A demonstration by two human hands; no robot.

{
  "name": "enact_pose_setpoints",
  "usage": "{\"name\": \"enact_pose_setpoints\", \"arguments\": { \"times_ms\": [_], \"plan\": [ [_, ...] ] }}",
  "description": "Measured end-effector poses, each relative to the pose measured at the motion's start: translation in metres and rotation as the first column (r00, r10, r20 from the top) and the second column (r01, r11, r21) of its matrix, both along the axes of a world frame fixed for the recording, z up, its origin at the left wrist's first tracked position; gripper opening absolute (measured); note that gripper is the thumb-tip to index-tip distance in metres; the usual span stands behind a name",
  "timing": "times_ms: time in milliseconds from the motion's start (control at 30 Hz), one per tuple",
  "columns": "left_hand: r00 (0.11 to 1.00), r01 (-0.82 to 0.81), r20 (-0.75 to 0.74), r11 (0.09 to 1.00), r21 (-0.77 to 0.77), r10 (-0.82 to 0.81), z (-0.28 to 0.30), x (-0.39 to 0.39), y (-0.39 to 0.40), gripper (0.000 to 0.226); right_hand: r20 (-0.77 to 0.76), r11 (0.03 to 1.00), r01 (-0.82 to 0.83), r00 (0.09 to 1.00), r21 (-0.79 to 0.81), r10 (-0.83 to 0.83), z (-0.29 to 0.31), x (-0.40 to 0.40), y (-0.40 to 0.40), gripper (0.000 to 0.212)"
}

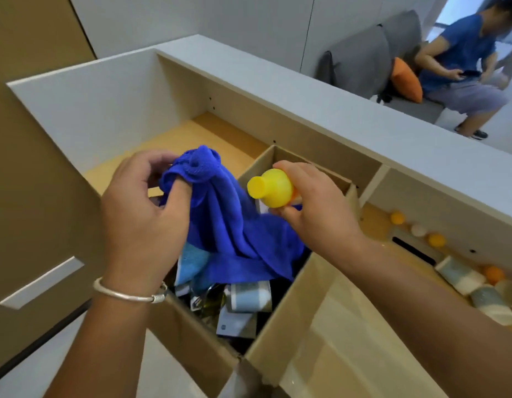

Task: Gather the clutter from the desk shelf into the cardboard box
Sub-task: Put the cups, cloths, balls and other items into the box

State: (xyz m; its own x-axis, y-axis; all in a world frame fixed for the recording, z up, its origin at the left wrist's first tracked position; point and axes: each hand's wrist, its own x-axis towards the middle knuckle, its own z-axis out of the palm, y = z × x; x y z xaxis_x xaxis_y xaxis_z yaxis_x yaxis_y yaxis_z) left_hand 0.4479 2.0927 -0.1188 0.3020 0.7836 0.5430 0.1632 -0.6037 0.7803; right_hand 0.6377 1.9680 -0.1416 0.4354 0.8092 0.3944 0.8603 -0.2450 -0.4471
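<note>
Over the box: left hand [140,214] pinches the blue cloth [220,225], which drapes into the cardboard box [280,320].
Right hand [315,208]: grips a yellow bottle [273,188] above the opening.
Risk: cloth may snag the rim; balls [415,231] could roll along the desk shelf [378,222].

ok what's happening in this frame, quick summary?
A person is packing shelf clutter into an open cardboard box. The left hand holds up a bunched blue cloth that drapes down into the box; the right hand grips a yellow bottle just above the opening. The box already holds several items. Ping-pong balls and rolled cloths remain on the shelf to the right.
</note>
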Motion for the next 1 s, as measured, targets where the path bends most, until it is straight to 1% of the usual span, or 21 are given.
{"name": "enact_pose_setpoints", "arguments": {
  "times_ms": [33,100,200,267,367,433,533,600,700,833,933,1000],
  "plan": [
    [0.999,-0.004,-0.042,1.0,0.004,0.004,-0.004,-0.004,0.003,0.02,0.021,1.0,-0.001,1.0,-0.021,0.002,-0.003,-0.003,0.005,0.058],
    [0.984,0.018,-0.177,1.0,-0.006,-0.019,-0.014,-0.009,0.006,0.022,0.062,0.998,0.018,0.998,-0.067,-0.014,-0.011,-0.005,0.014,0.059],
    [0.894,0.107,-0.439,0.994,0.019,-0.088,-0.031,-0.007,0.005,0.037,0.037,0.986,0.087,0.996,-0.143,-0.083,-0.021,0.0,0.014,0.063],
    [0.84,0.165,-0.527,0.986,0.016,-0.132,-0.041,0.001,-0.002,0.044,0.029,0.976,0.117,0.993,-0.186,-0.113,-0.027,0.004,0.005,0.065],
    [0.789,0.273,-0.574,0.962,0.009,-0.219,-0.052,0.023,-0.023,0.053,0.013,0.968,0.177,0.984,-0.18,-0.178,-0.036,0.011,-0.026,0.058],
    [0.748,0.373,-0.592,0.928,0.002,-0.299,-0.062,0.044,-0.045,0.058,0.009,0.946,0.266,0.963,-0.185,-0.269,-0.051,0.017,-0.062,0.054],
    [0.681,0.512,-0.584,0.858,-0.05,-0.441,-0.075,0.081,-0.085,0.061,-0.023,0.881,0.419,0.901,-0.221,-0.434,-0.078,0.027,-0.133,0.053],
    [0.633,0.602,-0.585,0.797,-0.04,-0.507,-0.082,0.11,-0.115,0.061,-0.049,0.823,0.511,0.842,-0.246,-0.537,-0.095,0.035,-0.182,0.054],
    [0.576,0.682,-0.608,0.731,-0.01,-0.545,-0.091,0.153,-0.165,0.063,-0.05,0.729,0.617,0.752,-0.294,-0.657,-0.112,0.051,-0.253,0.057],
    [0.517,0.749,-0.663,0.661,0.045,-0.541,-0.107,0.199,-0.236,0.067,-0.055,0.622,0.708,0.644,-0.333,-0.763,-0.13,0.073,-0.344,0.059],
    [0.463,0.792,-0.675,0.611,0.023,-0.575,-0.126,0.231,-0.29,0.067,-0.075,0.559,0.749,0.573,-0.355,-0.816,-0.143,0.088,-0.406,0.062],
    [0.416,0.801,-0.708,0.599,-0.013,-0.571,-0.142,0.257,-0.322,0.068,-0.088,0.521,0.765,0.53,-0.379,-0.843,-0.152,0.099,-0.444,0.061]
  ]
}}
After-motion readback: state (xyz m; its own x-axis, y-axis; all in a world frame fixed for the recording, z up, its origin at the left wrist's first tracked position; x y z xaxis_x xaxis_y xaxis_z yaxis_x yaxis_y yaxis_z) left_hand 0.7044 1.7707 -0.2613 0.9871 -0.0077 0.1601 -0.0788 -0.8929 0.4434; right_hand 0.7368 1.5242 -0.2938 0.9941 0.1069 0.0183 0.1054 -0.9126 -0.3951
